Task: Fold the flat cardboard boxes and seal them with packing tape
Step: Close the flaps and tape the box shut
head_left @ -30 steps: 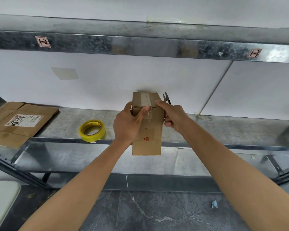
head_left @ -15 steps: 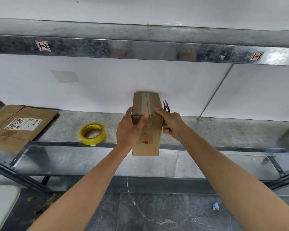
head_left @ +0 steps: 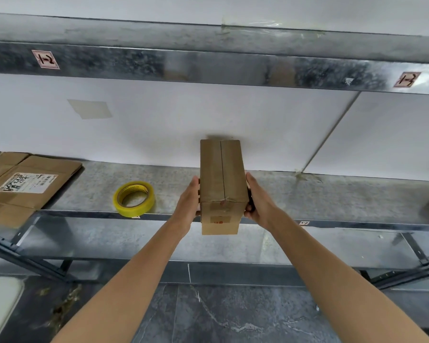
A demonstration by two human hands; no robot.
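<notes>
I hold a small brown cardboard box [head_left: 222,184] between both hands, over the front edge of the metal shelf [head_left: 332,199]. Its long top face shows a closed centre seam, and a strip of clear tape runs over the near edge. My left hand [head_left: 187,204] grips the box's left side, thumb up along the wall. My right hand [head_left: 260,204] presses on the right side, its fingers curled round small black scissors [head_left: 249,194] that are mostly hidden. A yellow-cored roll of packing tape [head_left: 133,198] lies on the shelf to the left of the box.
Flat cardboard boxes [head_left: 27,184] with a white label lie stacked at the shelf's left end. An upper metal shelf beam [head_left: 208,68] runs overhead. White wall panels stand right behind the box. Below lie a lower shelf and a dark stone floor [head_left: 233,318].
The box has been turned so its seam face points up. Both hands slid from its top to its sides. The scissors' blades, seen sticking up before, are now tucked behind the box.
</notes>
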